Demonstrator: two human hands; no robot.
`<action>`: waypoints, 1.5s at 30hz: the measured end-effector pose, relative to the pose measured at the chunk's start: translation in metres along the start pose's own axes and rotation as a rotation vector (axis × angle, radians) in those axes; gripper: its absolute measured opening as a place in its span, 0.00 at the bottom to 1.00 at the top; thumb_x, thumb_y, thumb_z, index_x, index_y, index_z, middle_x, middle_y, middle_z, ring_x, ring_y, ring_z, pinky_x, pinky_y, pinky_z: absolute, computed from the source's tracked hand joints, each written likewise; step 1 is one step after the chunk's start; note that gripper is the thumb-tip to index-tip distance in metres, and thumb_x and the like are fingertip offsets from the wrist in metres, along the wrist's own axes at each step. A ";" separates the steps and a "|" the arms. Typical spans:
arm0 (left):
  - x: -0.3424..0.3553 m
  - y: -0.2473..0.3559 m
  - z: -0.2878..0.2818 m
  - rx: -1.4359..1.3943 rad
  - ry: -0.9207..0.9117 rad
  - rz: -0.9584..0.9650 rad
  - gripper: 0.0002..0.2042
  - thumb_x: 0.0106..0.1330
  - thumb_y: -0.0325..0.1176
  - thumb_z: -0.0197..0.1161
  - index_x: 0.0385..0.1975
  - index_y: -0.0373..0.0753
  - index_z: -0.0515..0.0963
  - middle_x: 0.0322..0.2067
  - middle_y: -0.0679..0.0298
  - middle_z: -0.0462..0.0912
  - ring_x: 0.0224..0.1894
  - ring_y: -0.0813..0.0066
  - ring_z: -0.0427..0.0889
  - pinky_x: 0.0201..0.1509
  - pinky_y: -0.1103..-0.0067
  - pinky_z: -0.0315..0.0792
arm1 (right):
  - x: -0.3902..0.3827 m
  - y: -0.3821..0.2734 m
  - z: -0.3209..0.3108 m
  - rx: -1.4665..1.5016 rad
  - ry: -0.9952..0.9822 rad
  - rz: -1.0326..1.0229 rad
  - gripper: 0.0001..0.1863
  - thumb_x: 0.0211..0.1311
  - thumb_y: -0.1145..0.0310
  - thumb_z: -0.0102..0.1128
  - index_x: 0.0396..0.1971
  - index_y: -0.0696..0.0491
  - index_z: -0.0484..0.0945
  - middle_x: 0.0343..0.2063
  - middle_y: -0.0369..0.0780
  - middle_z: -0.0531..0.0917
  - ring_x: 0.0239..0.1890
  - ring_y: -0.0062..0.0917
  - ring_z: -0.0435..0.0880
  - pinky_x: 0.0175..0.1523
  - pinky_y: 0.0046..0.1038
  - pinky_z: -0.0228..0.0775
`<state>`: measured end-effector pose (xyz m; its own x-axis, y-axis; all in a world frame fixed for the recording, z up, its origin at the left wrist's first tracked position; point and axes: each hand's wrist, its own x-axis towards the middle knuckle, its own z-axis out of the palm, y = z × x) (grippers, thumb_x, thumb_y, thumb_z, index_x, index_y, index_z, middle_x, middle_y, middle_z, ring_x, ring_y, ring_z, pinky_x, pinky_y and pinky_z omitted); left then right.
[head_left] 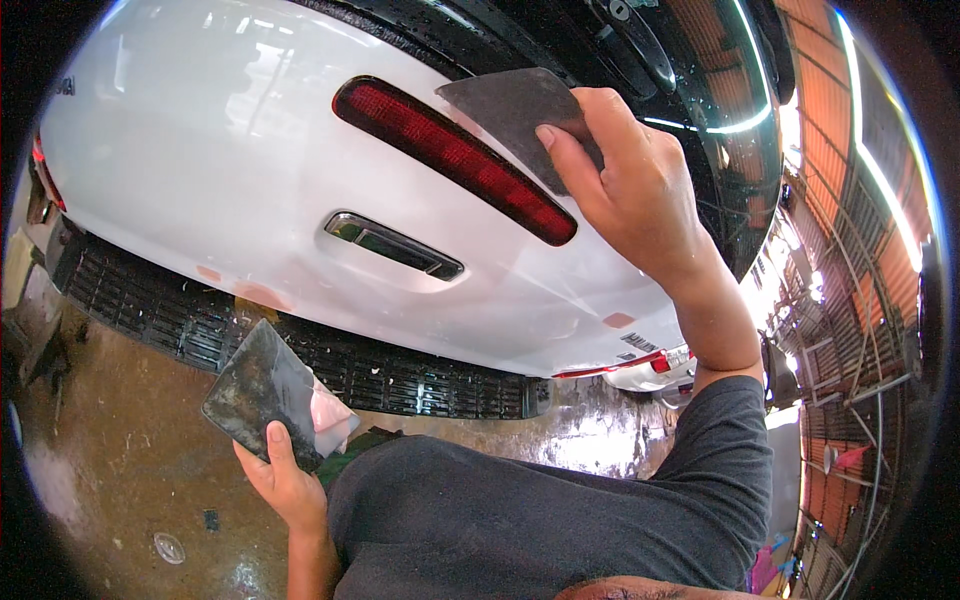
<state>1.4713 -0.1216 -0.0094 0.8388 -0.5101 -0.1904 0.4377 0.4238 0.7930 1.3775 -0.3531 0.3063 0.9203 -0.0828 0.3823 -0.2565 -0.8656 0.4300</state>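
Observation:
My right hand (630, 185) grips a dark flat spreader (515, 105) and presses it to the white car tailgate (230, 150), just beside the long red light strip (450, 155). My left hand (285, 480) hangs lower and holds a dirty square board (265, 390) with a smear of pink filler on its right corner. A chrome handle recess (395, 245) lies under the red strip. Small pinkish filler patches (255, 293) mark the lower edge of the white panel.
A black grille-like bumper (330, 365) runs under the white panel. Wet brown concrete floor (130, 460) lies at lower left. The dark rear window (690, 70) curves off to the right, near a corrugated roof and metal frames (850, 300). My grey sleeve (560, 510) fills the bottom.

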 end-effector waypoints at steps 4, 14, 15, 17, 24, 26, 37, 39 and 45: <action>0.001 0.000 0.000 0.000 -0.010 0.003 0.17 0.74 0.32 0.55 0.58 0.31 0.68 0.52 0.58 0.76 0.51 0.71 0.76 0.57 0.73 0.70 | -0.001 0.001 -0.004 0.011 -0.002 0.015 0.08 0.62 0.72 0.63 0.37 0.55 0.73 0.18 0.46 0.80 0.19 0.39 0.82 0.23 0.33 0.72; 0.000 -0.002 0.000 -0.023 -0.008 0.005 0.18 0.74 0.32 0.55 0.59 0.31 0.67 0.52 0.58 0.76 0.52 0.70 0.76 0.58 0.73 0.69 | 0.002 -0.001 0.000 0.023 -0.013 0.002 0.08 0.61 0.72 0.63 0.37 0.55 0.73 0.18 0.45 0.79 0.19 0.39 0.82 0.23 0.34 0.72; 0.000 -0.002 0.000 -0.023 -0.009 0.005 0.18 0.74 0.32 0.55 0.59 0.31 0.67 0.52 0.58 0.76 0.52 0.70 0.76 0.58 0.73 0.69 | 0.002 -0.001 0.001 0.006 -0.003 -0.007 0.08 0.61 0.72 0.63 0.37 0.55 0.73 0.19 0.45 0.80 0.20 0.39 0.82 0.24 0.34 0.72; 0.000 -0.002 -0.001 -0.020 -0.015 -0.005 0.19 0.73 0.32 0.56 0.59 0.31 0.67 0.53 0.58 0.76 0.52 0.70 0.76 0.58 0.73 0.69 | 0.003 -0.002 0.000 -0.011 0.007 -0.015 0.09 0.61 0.73 0.64 0.37 0.55 0.73 0.20 0.45 0.80 0.21 0.39 0.82 0.24 0.34 0.73; -0.001 0.001 -0.002 -0.021 -0.015 -0.016 0.19 0.73 0.32 0.56 0.60 0.31 0.66 0.53 0.57 0.75 0.53 0.69 0.75 0.59 0.72 0.69 | -0.002 -0.012 -0.015 -0.075 0.070 -0.116 0.10 0.58 0.75 0.67 0.38 0.57 0.76 0.23 0.43 0.83 0.22 0.33 0.84 0.27 0.28 0.75; 0.000 0.002 -0.003 -0.023 -0.055 -0.002 0.20 0.73 0.31 0.56 0.60 0.30 0.65 0.53 0.57 0.75 0.53 0.68 0.75 0.60 0.72 0.69 | -0.006 -0.022 -0.026 -0.110 0.084 -0.153 0.13 0.59 0.75 0.68 0.41 0.60 0.76 0.25 0.44 0.85 0.21 0.30 0.85 0.29 0.25 0.75; 0.008 0.044 0.004 0.043 -0.226 -0.097 0.20 0.72 0.29 0.55 0.61 0.29 0.64 0.53 0.56 0.75 0.53 0.68 0.76 0.60 0.72 0.69 | -0.075 -0.071 -0.079 0.143 0.217 0.360 0.19 0.56 0.75 0.70 0.47 0.59 0.74 0.28 0.42 0.85 0.28 0.29 0.87 0.38 0.28 0.78; 0.017 0.045 0.007 -0.042 -0.271 -0.209 0.19 0.71 0.29 0.55 0.60 0.31 0.65 0.52 0.56 0.76 0.51 0.67 0.78 0.58 0.72 0.72 | -0.078 -0.089 -0.077 0.468 0.201 0.628 0.22 0.57 0.75 0.69 0.50 0.59 0.72 0.34 0.41 0.85 0.35 0.25 0.86 0.44 0.27 0.77; 0.020 0.061 0.028 -0.232 -0.641 -0.710 0.24 0.69 0.32 0.59 0.63 0.33 0.63 0.54 0.56 0.75 0.56 0.65 0.77 0.62 0.69 0.71 | -0.119 -0.108 0.010 1.519 0.075 0.992 0.35 0.53 0.70 0.69 0.62 0.59 0.66 0.51 0.40 0.78 0.53 0.23 0.77 0.60 0.26 0.68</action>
<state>1.5058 -0.1264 0.0516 0.0515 -0.9834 -0.1741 0.8823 -0.0369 0.4692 1.2987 -0.2545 0.2058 0.5859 -0.8086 0.0541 -0.1390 -0.1661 -0.9763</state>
